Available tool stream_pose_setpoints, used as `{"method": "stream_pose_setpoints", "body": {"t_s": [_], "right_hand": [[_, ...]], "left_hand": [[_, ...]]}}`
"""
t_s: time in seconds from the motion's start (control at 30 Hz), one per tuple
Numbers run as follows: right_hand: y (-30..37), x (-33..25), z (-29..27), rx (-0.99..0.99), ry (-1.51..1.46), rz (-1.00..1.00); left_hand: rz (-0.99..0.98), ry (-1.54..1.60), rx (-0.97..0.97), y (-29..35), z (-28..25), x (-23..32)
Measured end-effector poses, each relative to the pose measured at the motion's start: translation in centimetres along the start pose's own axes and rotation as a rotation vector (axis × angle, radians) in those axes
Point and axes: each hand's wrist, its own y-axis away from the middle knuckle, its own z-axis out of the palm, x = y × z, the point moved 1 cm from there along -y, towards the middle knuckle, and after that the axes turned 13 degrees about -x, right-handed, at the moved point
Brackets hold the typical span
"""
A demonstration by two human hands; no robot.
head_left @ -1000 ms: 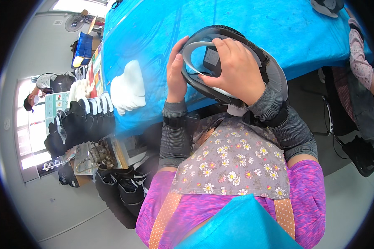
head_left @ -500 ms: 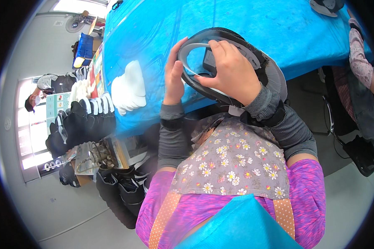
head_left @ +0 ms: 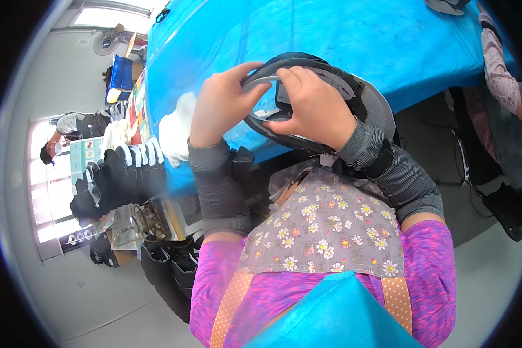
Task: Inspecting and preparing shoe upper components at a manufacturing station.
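Note:
A black shoe upper (head_left: pixel 368 104) with a grey edge is held over the near side of the table, its opening turned up. Inside the opening at its left end sits a thin, curved white insert (head_left: pixel 261 81). My left hand (head_left: pixel 220 101) grips that left end, fingers at the far rim and thumb bent over the insert. My right hand (head_left: pixel 319 107) reaches over the opening, index fingertip at the insert's far end and thumb at the near side. Left of my left wrist lies a pile of white insoles (head_left: pixel 177 130), partly covered by that hand.
The table has a bright blue cover (head_left: pixel 353 35). Rows of black shoe uppers (head_left: pixel 119 180) stand at the left, with a dark bag-like bundle (head_left: pixel 168 267) below. A person's sleeved arm (head_left: pixel 498 69) shows at the right, near a dark chair (head_left: pixel 507 209).
My left hand has risen and turned, bringing its thumb over the white insert and covering part of the insole pile. My right hand has shifted slightly left and lower.

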Motion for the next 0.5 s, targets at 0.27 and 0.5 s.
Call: {"method": "stream_pose_setpoints", "body": {"t_s": [0.27,0.5], "right_hand": [[0.5,0.1,0.5,0.026,-0.037,0.045],[1.3,0.1,1.6,0.155,-0.077,0.035]], "left_hand": [[-0.079,0.017,0.094,-0.2,0.7,0.1],[-0.140,0.159,0.125,-0.5,1.3,-1.5]]}}
